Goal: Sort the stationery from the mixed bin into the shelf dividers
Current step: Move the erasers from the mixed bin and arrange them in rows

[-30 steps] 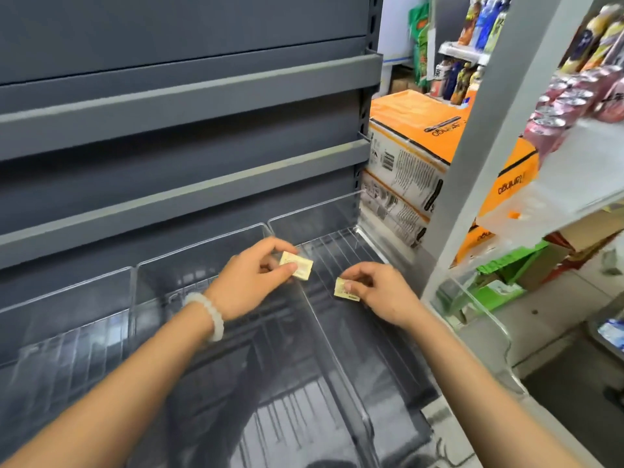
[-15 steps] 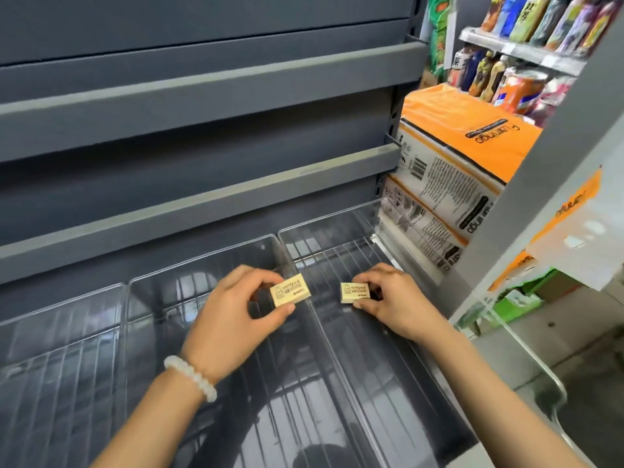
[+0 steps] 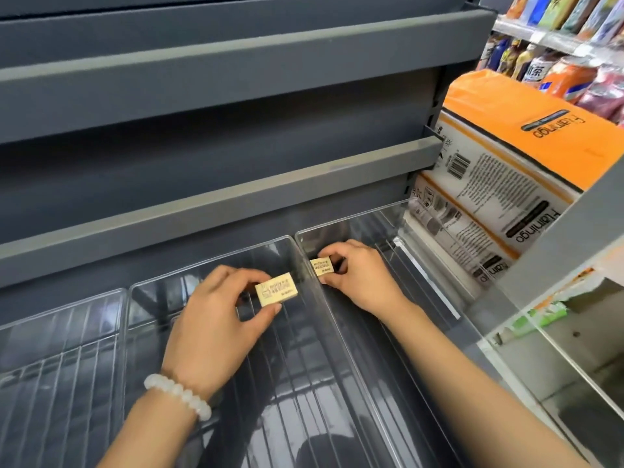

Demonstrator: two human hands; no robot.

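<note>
Hands over clear shelf dividers [image 3: 305,265]: left hand [image 3: 216,319] pinches one eraser [image 3: 276,293]; right hand [image 3: 361,278], at two o'clock, pinches another eraser [image 3: 322,267].

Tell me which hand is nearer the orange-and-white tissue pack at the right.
Right. The right hand, pinching a small beige eraser, is in the rightmost clear bin, beside the orange-and-white tissue pack. The left hand holds another eraser one bin further left.

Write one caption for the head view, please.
Each hand, left and right, holds an eraser above clear dividers.
</note>
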